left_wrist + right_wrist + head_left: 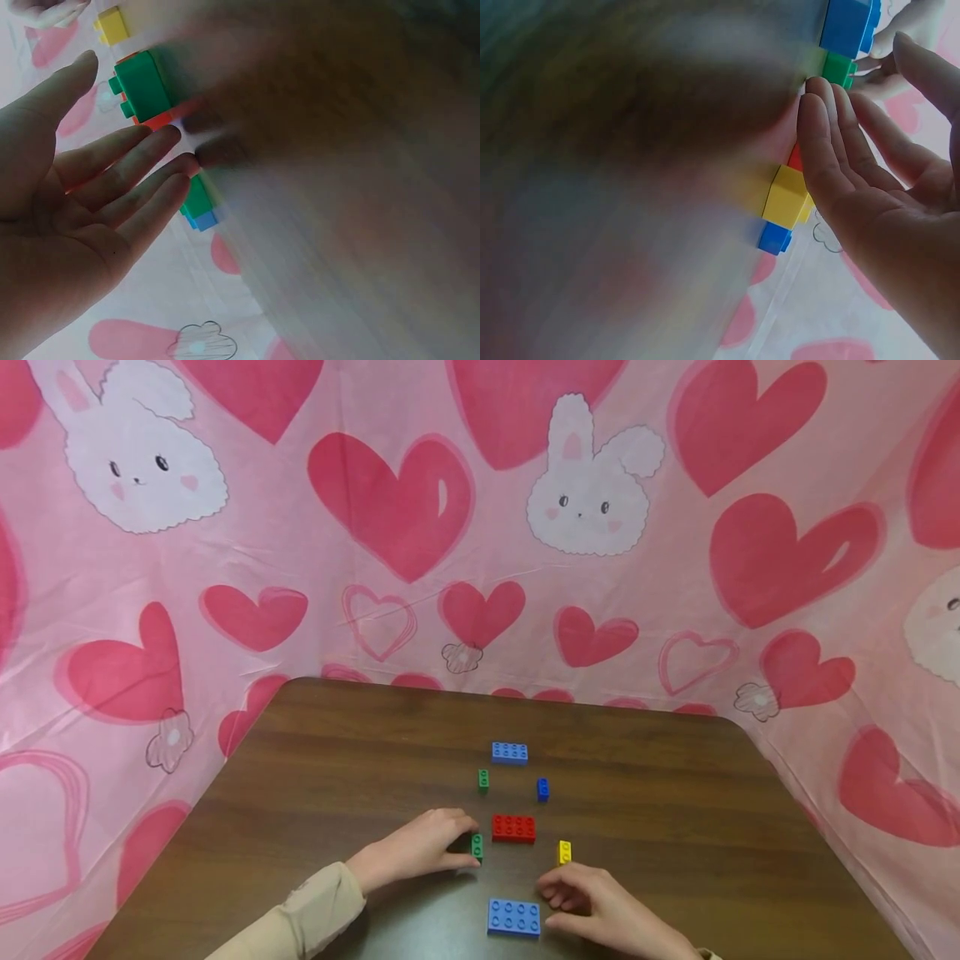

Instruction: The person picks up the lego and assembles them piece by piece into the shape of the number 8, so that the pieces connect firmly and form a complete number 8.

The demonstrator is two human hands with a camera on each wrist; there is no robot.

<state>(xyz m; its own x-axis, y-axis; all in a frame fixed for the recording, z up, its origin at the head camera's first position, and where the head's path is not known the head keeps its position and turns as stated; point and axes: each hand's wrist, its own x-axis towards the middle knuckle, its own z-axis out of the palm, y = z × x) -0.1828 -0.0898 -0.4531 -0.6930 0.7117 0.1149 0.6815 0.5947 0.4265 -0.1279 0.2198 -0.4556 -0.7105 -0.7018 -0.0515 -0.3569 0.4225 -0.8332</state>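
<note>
Brown tabletop: left hand, thumb and fingers apart, beside nearer green brick; right hand, likewise parted, near light-blue brick.

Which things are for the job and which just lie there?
Probably job, nearest left grip and right grip:
near green two-stud brick
yellow two-stud brick
near light blue eight-stud brick

Probably just there:
red eight-stud brick
far green two-stud brick
blue two-stud brick
far light blue eight-stud brick

Counting on one brown table: two light-blue bricks, two green bricks, one red brick, one yellow brick, one dark-blue brick, making seven altogether, plus two bare hands.
</note>
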